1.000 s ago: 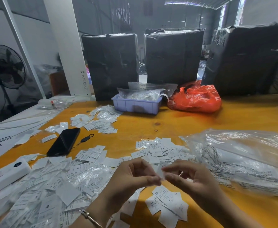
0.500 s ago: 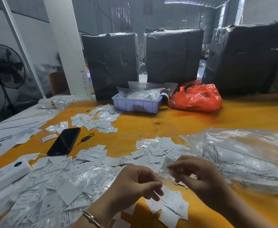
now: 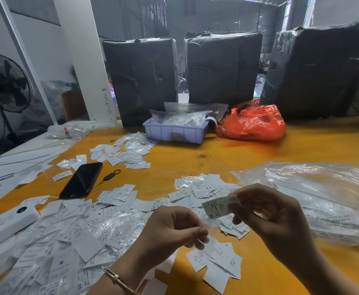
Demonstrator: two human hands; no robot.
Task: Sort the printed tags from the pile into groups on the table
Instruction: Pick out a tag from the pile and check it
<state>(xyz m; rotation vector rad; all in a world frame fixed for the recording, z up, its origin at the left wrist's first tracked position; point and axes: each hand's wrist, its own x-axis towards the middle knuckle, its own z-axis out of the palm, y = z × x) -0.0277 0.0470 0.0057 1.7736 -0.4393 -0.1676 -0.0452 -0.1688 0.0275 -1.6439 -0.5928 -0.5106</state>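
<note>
Right hand (image 3: 268, 211) pinches an XS tag (image 3: 216, 206) mid-frame, left hand (image 3: 174, 228) curled, maybe pinching clear film, can't tell. Looks like reading the size; next it needs the matching group.

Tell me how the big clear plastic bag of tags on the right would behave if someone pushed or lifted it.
The clear bag looks thin and crinkled, so it would probably flop and sag when lifted. Its glossy film may slide easily on the table if pushed. The loose tags inside would likely shift toward the low end.
</note>
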